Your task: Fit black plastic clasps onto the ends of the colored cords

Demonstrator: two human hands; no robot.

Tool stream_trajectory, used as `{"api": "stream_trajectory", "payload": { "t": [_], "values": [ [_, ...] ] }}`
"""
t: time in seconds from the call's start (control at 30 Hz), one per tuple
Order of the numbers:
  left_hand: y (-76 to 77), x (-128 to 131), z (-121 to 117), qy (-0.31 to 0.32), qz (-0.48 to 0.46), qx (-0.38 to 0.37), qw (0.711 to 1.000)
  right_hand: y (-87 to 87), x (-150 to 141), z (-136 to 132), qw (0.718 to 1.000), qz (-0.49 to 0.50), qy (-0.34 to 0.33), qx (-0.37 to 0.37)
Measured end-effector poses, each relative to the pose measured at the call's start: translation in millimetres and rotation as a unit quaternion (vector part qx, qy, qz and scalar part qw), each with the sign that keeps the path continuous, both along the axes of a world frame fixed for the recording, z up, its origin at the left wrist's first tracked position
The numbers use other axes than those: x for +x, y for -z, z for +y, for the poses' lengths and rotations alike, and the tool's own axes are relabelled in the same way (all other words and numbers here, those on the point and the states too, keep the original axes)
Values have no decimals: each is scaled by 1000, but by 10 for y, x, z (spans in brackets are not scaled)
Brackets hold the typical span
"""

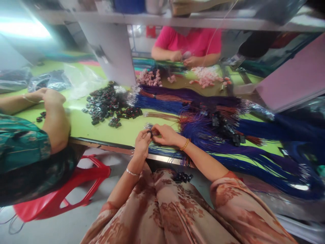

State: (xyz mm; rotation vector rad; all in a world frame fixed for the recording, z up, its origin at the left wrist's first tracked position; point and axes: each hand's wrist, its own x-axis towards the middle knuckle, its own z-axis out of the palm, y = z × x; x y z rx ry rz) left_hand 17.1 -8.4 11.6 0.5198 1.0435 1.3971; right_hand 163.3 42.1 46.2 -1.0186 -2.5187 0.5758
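At the front edge of the green table, my left hand (142, 143) pinches a small black connector housing (150, 133). My right hand (166, 135) meets it from the right, its thumb and fingers closed at the same spot. Whatever the right fingertips grip is too small to make out, though thin wires run close by. Blue wires (198, 134) spread out beside and under my right wrist. Several black connectors (182, 177) hang by wires at my lap. A large heap of black connector housings (106, 103) lies beyond my left hand.
Wire bundles (162, 103) with metal-tipped ends cover the right side. A co-worker's arm (54, 115) is at left, above a red stool (83, 183). Across, a person in a pink shirt (188, 44) works behind pink connectors (151, 78). A shelf (162, 20) spans overhead.
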Motion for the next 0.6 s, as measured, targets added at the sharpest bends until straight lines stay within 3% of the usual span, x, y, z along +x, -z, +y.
{"api": "stream_trajectory", "payload": {
  "t": [0.1,0.17,0.23,0.37,0.5,0.6],
  "values": [
    [-28,5,-9,5,-6,2,1000,-163,187,66,997,39,58,37],
    [-29,4,-12,7,-8,-5,1000,-285,455,155,978,104,159,82],
    [-12,5,-18,9,-2,-7,1000,-372,813,260,942,129,269,151],
    [35,43,-51,9,19,11,1000,-307,1459,396,873,-2,437,216],
    [-5,18,-75,25,76,24,996,-24,1631,390,858,-152,437,224],
    [-94,-225,-5,29,211,62,975,96,1590,380,863,-190,412,222]
  ]
}}
